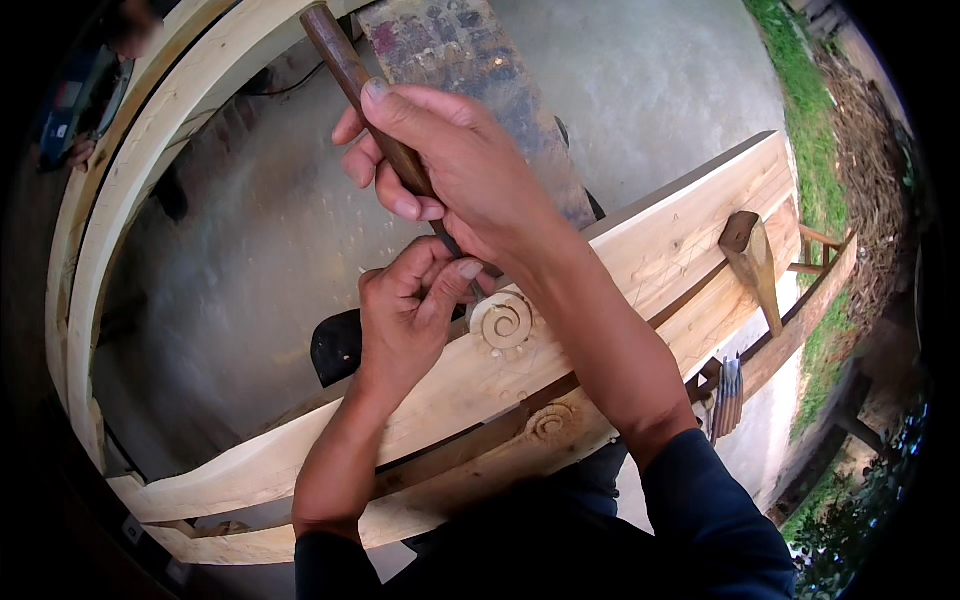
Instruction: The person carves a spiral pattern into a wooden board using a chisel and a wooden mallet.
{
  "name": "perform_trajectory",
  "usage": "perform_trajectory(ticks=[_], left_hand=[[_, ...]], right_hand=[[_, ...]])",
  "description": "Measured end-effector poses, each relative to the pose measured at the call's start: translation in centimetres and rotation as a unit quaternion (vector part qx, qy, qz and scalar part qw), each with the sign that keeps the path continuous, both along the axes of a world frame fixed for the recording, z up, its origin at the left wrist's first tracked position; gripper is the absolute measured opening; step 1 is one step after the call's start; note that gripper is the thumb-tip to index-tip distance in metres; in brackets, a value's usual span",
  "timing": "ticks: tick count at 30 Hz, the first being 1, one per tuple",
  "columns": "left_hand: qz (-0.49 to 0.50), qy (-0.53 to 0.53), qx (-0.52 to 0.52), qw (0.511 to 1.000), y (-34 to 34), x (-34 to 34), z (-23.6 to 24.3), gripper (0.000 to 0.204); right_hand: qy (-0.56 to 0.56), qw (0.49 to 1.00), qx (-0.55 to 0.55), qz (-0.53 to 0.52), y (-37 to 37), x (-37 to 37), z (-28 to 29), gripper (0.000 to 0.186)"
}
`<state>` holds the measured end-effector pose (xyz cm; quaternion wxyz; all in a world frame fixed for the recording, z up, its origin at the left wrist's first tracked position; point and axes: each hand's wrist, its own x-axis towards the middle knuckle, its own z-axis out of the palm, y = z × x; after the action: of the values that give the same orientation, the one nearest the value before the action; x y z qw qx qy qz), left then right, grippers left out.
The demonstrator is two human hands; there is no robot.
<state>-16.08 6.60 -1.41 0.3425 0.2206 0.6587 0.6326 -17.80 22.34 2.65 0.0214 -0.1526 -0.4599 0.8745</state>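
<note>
A wood carving chisel with a long dark wooden handle (345, 60) slants down from the upper left. My right hand (440, 150) grips its handle, thumb lying along the wood. Lower down, my left hand (420, 300) pinches the chisel near its blade, beside the edge of a carved spiral (501, 320). The blade's tip is mostly hidden by my fingers. This round scroll stands in relief on a long pale timber beam (440, 410) that runs from lower left to upper right, with small chips around it. A second beam (470, 475) lies nearer me and bears a similar spiral (550, 422).
On the beams to the right rests a wooden mallet (752, 262). Several chisels (730, 395) are bunched below it. A paint-stained plank (480, 80) stands beyond my hands. Curved timbers (110, 210) arch at left, where another person's hand is near a blue power tool (65, 110).
</note>
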Motion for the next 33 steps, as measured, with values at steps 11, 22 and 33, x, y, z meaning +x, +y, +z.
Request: perform_trajectory(ticks=[11, 22, 33], left_hand=[[0.009, -0.023, 0.009, 1.000, 0.09, 0.30, 0.28, 0.016], [0.015, -0.017, 0.006, 1.000, 0.25, 0.47, 0.04, 0.016], [0.015, 0.009, 0.004, 1.000, 0.39, 0.34, 0.25, 0.016]], right_hand=[[-0.002, 1.000, -0.010, 0.023, -0.60, -0.30, -0.02, 0.038], [0.003, 1.000, -0.003, 0.009, -0.53, -0.35, -0.40, 0.036], [0.005, 1.000, 0.022, -0.004, -0.84, -0.38, -0.33, 0.033]])
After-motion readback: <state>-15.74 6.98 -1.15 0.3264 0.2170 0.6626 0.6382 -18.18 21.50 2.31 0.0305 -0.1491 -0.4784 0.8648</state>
